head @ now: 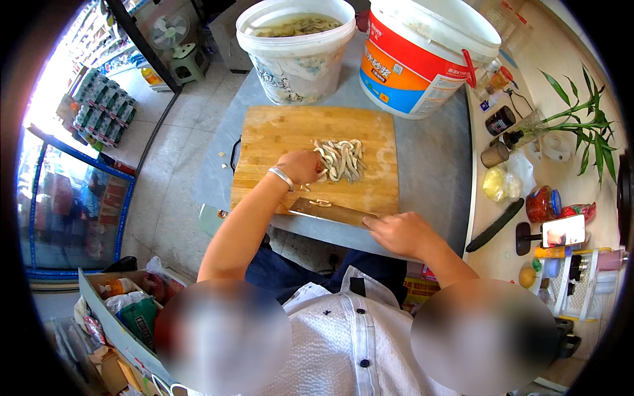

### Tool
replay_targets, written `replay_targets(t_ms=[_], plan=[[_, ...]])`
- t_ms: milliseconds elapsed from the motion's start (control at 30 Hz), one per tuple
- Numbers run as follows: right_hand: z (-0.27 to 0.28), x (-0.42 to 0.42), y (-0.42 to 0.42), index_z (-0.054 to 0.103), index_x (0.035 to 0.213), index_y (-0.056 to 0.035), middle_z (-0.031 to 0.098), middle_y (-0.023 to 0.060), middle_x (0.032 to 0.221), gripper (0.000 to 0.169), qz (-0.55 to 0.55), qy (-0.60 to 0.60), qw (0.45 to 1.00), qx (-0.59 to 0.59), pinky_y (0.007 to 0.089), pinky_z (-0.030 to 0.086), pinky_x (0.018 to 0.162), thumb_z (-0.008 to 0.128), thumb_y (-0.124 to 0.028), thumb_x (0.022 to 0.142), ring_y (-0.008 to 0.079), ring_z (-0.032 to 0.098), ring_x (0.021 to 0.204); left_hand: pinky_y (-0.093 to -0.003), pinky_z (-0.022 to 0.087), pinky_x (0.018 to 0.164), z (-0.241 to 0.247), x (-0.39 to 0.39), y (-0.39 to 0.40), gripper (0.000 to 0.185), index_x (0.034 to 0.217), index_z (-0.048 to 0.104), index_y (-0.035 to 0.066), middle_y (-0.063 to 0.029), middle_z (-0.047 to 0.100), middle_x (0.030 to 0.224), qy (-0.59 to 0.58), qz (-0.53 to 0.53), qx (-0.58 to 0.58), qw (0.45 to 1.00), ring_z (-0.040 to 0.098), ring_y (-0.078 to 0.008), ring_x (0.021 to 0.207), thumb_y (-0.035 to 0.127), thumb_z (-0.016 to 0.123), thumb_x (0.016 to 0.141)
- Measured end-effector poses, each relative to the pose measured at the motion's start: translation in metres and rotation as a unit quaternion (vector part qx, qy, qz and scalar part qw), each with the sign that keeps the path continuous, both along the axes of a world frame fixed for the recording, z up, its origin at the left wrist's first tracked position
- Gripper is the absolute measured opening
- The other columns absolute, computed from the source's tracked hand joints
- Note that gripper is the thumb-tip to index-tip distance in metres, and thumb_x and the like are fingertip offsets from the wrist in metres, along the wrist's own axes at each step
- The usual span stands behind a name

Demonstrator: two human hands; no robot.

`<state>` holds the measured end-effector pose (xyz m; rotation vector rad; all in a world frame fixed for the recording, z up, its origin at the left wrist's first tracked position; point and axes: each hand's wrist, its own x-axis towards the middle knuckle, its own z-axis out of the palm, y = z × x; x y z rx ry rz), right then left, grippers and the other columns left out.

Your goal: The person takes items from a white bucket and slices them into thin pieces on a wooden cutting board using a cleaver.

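Observation:
A heap of pale, curved food strips lies on a wooden cutting board. At the heap's left edge my left hand, with a silver bangle on its wrist, touches the strips with curled fingers. Its fingertips are partly hidden, so whether it grips any strips is unclear. My right hand holds a cleaver by the handle. The broad blade lies nearly flat along the board's near edge. Two loose strips rest at the blade's upper edge, and small bits lie near my left wrist.
Behind the board stand a white bucket with strips in cloudy liquid and a larger labelled bucket. On the right-hand counter are a cucumber, jars, a potted plant and a phone on a stand. An open drawer sits lower left.

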<state>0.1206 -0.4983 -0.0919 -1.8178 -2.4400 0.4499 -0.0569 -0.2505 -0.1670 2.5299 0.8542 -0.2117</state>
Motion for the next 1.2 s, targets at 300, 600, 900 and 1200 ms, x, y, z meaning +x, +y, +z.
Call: replay_targets(t_ms=[300,600,900,1200], plan=[[0.006,-0.01,0.01,0.063,0.104,-0.0084,0.067,0.0142,0.075,0.025,0.021,0.002,1.0,0.002,0.0457,0.054,0.059,0.05,-0.026,0.092,0.0337,0.067,0.066,-0.0362,0.052,0.076,0.019,0.002,0.01,0.026,0.092,0.06,0.002,-0.0192,0.067,0.09,-0.067,0.13,-0.107,0.983,0.066,-0.0299,0.083,0.026,0.062,0.084],[0.005,-0.01,0.025,0.063,0.101,-0.0083,0.068,0.0159,0.077,0.025,-0.006,0.012,1.0,-0.007,0.0466,0.054,0.062,0.052,-0.028,0.092,0.0345,0.067,0.069,-0.0195,0.048,0.053,0.003,-0.009,0.023,0.027,0.122,0.047,0.01,-0.0044,0.061,0.1,-0.3,0.273,-0.53,0.745,0.062,-0.0117,0.074,0.008,0.05,0.095],[0.003,0.0,0.022,0.061,0.107,-0.0078,0.068,0.0167,0.081,0.028,-0.069,0.041,0.997,-0.003,0.0468,0.053,0.065,0.05,-0.029,0.092,0.0354,0.067,0.073,-0.0246,0.055,0.064,-0.011,-0.028,0.042,0.033,0.124,0.05,0.01,-0.0083,0.064,0.105,-0.336,0.251,-0.548,0.724,0.066,-0.0188,0.085,0.004,0.053,0.091],[-0.003,-0.005,0.02,0.057,0.109,-0.0092,0.067,0.0171,0.077,0.028,-0.076,0.044,0.995,-0.039,0.0493,0.052,0.066,0.05,-0.03,0.093,0.0364,0.066,0.074,-0.043,0.049,0.079,0.004,-0.01,-0.002,0.034,0.111,0.059,0.012,-0.0115,0.058,0.101,-0.187,0.09,0.12,0.971,0.059,-0.0327,0.096,0.018,0.064,0.077]])
